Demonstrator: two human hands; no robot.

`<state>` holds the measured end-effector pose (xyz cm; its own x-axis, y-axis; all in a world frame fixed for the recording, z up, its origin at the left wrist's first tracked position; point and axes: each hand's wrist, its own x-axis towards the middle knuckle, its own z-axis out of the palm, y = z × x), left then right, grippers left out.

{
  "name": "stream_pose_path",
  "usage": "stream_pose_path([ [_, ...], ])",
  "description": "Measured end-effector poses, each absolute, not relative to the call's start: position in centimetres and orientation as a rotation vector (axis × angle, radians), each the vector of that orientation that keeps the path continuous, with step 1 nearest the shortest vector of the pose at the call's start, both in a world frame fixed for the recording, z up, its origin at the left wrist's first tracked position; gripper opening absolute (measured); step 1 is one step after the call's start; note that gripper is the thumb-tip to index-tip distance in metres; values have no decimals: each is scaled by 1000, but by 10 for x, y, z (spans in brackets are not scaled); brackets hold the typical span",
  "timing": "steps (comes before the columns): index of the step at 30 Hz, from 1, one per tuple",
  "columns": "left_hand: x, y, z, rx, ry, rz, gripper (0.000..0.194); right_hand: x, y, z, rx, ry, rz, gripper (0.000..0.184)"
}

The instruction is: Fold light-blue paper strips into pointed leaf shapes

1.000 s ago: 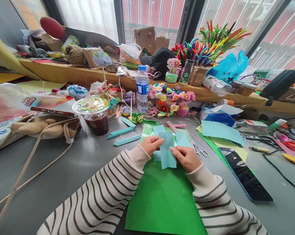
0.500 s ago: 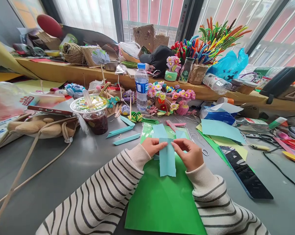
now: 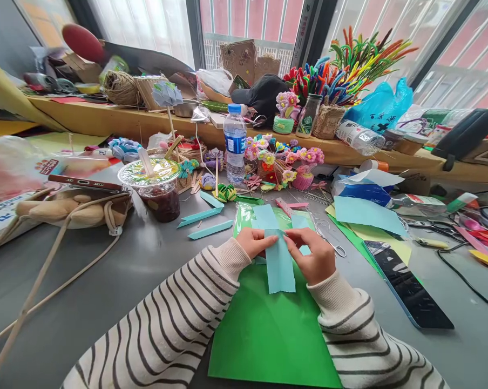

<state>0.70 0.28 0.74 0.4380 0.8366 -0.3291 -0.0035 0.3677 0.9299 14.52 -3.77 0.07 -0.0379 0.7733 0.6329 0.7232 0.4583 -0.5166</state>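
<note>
Between my two hands is a strip of light blue paper point(image 3: 281, 268), creased lengthwise and with a ragged lower edge. My left hand point(image 3: 257, 242) pinches its upper left edge, thumb on top. On the upper right edge, my right hand point(image 3: 312, 254) pinches it with thumb and forefinger. Beneath lies a green sheet point(image 3: 264, 335), with a clear plastic sleeve showing at its far end. Another light blue piece point(image 3: 265, 217) lies just beyond my fingers. Folded light blue strips point(image 3: 210, 229) rest on the grey table to the left.
A phone point(image 3: 408, 286) and a larger blue sheet point(image 3: 367, 215) lie at right, near scissors point(image 3: 340, 250). At left stands a lidded cup of dark drink point(image 3: 157, 197). A water bottle point(image 3: 235, 146) and crocheted flowers point(image 3: 304, 156) line the back, below a cluttered wooden shelf point(image 3: 211, 129).
The lower end of the blue strip has swung slightly to the right. Both hands keep their pinch in nearly the same place.
</note>
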Motion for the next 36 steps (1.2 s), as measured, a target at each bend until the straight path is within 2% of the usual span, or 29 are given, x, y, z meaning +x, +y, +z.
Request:
stream_pose_path([
  [4, 7, 3, 8, 1070, 980, 672, 26, 147, -37, -1, -1210, -1876, -73, 14],
  [12, 7, 4, 3, 1045, 938, 669, 36, 154, -39, -5, -1033, -2050, -366, 20],
  [28, 7, 4, 2, 1098, 948, 699, 36, 151, -40, -2, -1056, -1973, -425, 17],
  [36, 7, 4, 4, 1090, 930, 718, 33, 150, -43, 1, -992, -2065, -398, 21],
])
